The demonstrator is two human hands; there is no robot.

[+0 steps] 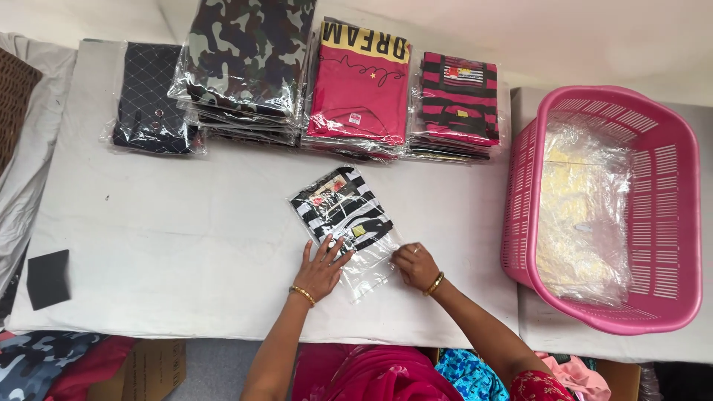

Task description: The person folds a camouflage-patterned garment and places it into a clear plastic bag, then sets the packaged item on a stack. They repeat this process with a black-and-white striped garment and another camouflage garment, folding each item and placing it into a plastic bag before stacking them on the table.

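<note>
Pressing: my left hand (pixel 321 269) lies flat, fingers spread, on the near left part of the clear plastic bag (pixel 369 261); this grip is open and clasps nothing.
Pinching: my right hand (pixel 416 266) has its grip closed on the bag's near right edge, fingers curled onto the film.
Garment: a black-and-white striped garment (pixel 342 210) sits inside the bag, tilted, its far corner pointing toward the stacks.
Bag position: middle of the white surface (pixel 186 245), nearer my edge than the far one, well apart from everything else.
Far edge: bagged stacks in a row, namely a dark quilted garment (pixel 148 96), a camouflage stack (pixel 249 56), a pink printed stack (pixel 356 85) and a pink-and-black striped stack (pixel 457 104).
Right side: a pink plastic basket (pixel 672 223) holding clear bags, well apart from my right hand.
Left side: a small black pad (pixel 48 278) near the corner.
Open room: bare surface stretches left of the bag and between it and the stacks.
</note>
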